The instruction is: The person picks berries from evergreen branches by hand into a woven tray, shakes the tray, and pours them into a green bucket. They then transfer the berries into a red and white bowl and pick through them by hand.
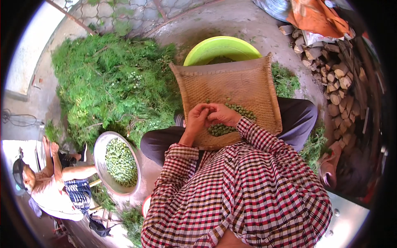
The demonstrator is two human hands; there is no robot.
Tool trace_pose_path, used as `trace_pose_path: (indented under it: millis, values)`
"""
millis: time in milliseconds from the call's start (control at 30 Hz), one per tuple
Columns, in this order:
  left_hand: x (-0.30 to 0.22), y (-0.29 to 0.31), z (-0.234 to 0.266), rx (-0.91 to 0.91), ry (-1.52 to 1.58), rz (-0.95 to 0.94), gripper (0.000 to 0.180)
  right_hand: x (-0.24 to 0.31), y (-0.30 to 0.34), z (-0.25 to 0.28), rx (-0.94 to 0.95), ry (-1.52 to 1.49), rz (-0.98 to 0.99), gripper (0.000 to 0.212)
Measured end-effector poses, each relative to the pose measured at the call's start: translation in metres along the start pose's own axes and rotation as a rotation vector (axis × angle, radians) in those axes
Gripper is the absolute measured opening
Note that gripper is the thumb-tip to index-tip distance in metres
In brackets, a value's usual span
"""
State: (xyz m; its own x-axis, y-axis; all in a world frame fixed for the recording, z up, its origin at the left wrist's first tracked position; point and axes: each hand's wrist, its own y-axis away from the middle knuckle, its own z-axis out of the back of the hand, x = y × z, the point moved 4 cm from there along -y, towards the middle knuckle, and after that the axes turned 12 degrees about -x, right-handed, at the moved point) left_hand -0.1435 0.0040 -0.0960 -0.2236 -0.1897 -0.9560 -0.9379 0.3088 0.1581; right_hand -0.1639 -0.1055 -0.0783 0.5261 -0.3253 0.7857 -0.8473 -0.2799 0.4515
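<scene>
A shallow woven tray (pixel 227 80) rests across my lap, tilted over my crossed legs. Small round green seed cones (pixel 242 111) lie in a loose heap on its near part, and a few are scattered by my fingers. Above that heap my left hand (pixel 197 118) and my right hand (pixel 223 114) meet, thumbs and fingertips pinched together. Whatever is between the fingers is too small and covered to make out. Part of the heap is hidden beneath my right hand and wrist.
A yellow-green basin (pixel 221 43) stands behind the tray. Cut evergreen branches (pixel 111 78) pile up at left. Nearer, a metal bowl (pixel 101 167) holds many green cones beside a seated person (pixel 51 186). Stacked firewood (pixel 339 91) and an orange sheet (pixel 316 18) are at right.
</scene>
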Motion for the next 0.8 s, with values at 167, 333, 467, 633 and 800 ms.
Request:
trace_pose_path:
  millis: [167, 333, 467, 633, 800]
  values:
    - [0.005, -0.005, 0.006, -0.092, 0.027, -0.045, 0.012, -0.006, -0.004, 0.011, -0.065, 0.008, 0.049, 0.034]
    - [0.000, -0.006, 0.004, -0.135, 0.023, -0.016, 0.010, -0.015, -0.009, 0.023, -0.134, -0.090, 0.039, 0.025]
    - [0.026, -0.016, 0.008, -0.191, 0.073, -0.077, 0.010, -0.024, -0.016, 0.020, -0.064, -0.342, -0.043, 0.019]
    - [-0.009, -0.001, -0.005, -0.218, 0.141, 0.107, 0.009, -0.016, -0.001, 0.033, -0.099, -0.369, -0.060, 0.014]
    - [0.004, -0.003, 0.000, -0.326, 0.298, 0.148, 0.009, -0.015, 0.005, 0.032, -0.157, -0.333, -0.090, 0.014]
